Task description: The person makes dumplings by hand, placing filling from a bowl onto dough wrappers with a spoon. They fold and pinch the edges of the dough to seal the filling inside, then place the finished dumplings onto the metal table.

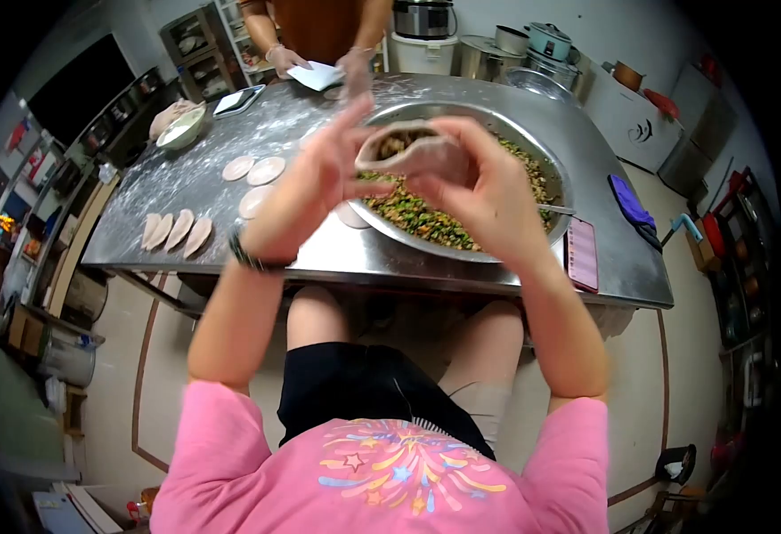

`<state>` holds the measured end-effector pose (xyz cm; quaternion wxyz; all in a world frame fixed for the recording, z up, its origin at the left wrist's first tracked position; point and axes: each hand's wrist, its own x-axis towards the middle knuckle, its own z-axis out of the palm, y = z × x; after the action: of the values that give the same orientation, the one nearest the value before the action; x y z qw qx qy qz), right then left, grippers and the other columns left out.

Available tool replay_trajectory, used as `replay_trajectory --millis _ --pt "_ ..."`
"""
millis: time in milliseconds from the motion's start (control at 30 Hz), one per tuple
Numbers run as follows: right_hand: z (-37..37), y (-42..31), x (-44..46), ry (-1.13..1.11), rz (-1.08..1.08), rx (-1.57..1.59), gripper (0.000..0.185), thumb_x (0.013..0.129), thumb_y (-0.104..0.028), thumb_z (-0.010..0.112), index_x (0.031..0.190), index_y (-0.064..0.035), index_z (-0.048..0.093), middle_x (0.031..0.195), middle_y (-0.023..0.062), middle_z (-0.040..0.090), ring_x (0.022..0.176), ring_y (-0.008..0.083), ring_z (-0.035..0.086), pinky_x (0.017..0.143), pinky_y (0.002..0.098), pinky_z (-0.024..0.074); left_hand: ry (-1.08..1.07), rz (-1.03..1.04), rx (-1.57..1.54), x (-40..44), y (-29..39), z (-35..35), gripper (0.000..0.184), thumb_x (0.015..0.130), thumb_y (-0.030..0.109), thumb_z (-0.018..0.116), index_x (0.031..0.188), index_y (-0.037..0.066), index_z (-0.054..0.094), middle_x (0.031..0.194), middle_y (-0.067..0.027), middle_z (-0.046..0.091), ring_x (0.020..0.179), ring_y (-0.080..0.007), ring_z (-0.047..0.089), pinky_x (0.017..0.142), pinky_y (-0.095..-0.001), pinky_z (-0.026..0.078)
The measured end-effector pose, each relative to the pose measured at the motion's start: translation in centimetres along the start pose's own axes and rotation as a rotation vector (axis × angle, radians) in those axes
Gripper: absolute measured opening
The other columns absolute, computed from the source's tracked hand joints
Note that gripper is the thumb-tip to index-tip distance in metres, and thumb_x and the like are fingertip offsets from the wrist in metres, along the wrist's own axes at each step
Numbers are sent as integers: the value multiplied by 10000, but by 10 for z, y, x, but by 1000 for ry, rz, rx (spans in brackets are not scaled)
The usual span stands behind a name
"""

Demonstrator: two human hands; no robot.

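A half-folded dumpling (417, 158) is held up over the big metal bowl (561, 182), its wrapper partly pinched together and dark filling showing through the gap at its left. My right hand (488, 182) grips it at its right side between thumb and fingers. Close to its left edge is my left hand (319, 173), fingers spread and somewhat blurred; whether they touch the wrapper is unclear. Chopped green, orange and brown filling (426, 214) fills the bowl beneath. Round wrappers (267, 170) lie on the table left of my left forearm.
Several folded dumplings (179, 230) rest at the left of the floured steel table (319, 258). A phone (581, 255) and a purple cloth (631, 201) lie right of the bowl. Across the table, a person's gloved hands (285, 60) hold a white sheet (317, 76).
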<state>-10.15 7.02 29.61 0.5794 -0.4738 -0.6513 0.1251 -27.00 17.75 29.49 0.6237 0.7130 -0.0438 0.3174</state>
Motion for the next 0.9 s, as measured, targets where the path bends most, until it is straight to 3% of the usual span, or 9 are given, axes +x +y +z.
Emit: replay_trajectory --millis 100,167,300,367,467,533,667,733,900 --pt "43 -4 -39 -89 35 138 408 699 -127 713 1070 -35 572 963 161 612 877 272 614 753 321 475 282 50 -79 -70 -47 39 873 825 624 397 1416 61 87 1385 -90 304 1252 -236 354 1029 -391 304" --pt "75 10 -59 -89 37 85 410 723 -157 698 1089 -28 566 977 174 602 857 303 602 735 333 472 468 5 -473 -102 -64 63 736 859 578 370 1366 58 254 1346 -70 382 1241 -233 376 1023 -398 306" --pt "116 37 -86 -76 50 7 336 759 -154 658 1065 -38 582 891 143 604 777 293 596 662 330 473 693 85 -399 -134 -99 69 538 939 471 258 1257 57 387 1242 -74 467 1148 -205 462 970 -345 369" --pt "127 57 -93 -28 -143 -205 264 766 -138 643 1011 -43 614 824 108 604 731 270 591 623 325 469 811 45 -481 -151 -126 65 528 952 459 218 1221 46 407 1197 -69 487 1105 -185 485 937 -323 395" --pt "134 70 -94 33 -111 -135 169 741 -116 661 893 -41 658 757 77 592 693 242 579 601 316 463 951 -25 -376 -158 -143 63 534 967 428 162 1250 31 381 1232 -77 460 1131 -178 464 976 -319 357" --pt "134 72 -96 11 59 32 136 715 -93 682 840 -40 672 728 75 583 668 225 565 588 308 456 961 -37 -260 -160 -146 59 535 969 424 157 1237 25 395 1215 -77 471 1119 -172 468 970 -311 358" --pt "133 87 -99 -14 187 208 139 714 -82 682 844 -36 667 712 83 577 663 222 562 581 304 452 897 -38 19 -167 -157 48 594 951 475 157 1202 6 420 1148 -84 499 1080 -167 472 948 -296 354" --pt "131 92 -97 -21 -37 46 143 711 -29 689 843 5 648 765 83 578 634 160 564 560 235 455 860 -46 199 -168 -159 44 650 913 552 209 1178 -3 420 1087 -93 514 1015 -163 500 898 -290 390" --pt "124 87 -96 -24 0 105 159 688 -50 694 826 -21 621 744 82 569 676 236 562 583 314 453 752 -46 117 -160 -146 46 676 866 601 319 1130 -12 418 1012 -87 533 904 -136 542 792 -263 449"
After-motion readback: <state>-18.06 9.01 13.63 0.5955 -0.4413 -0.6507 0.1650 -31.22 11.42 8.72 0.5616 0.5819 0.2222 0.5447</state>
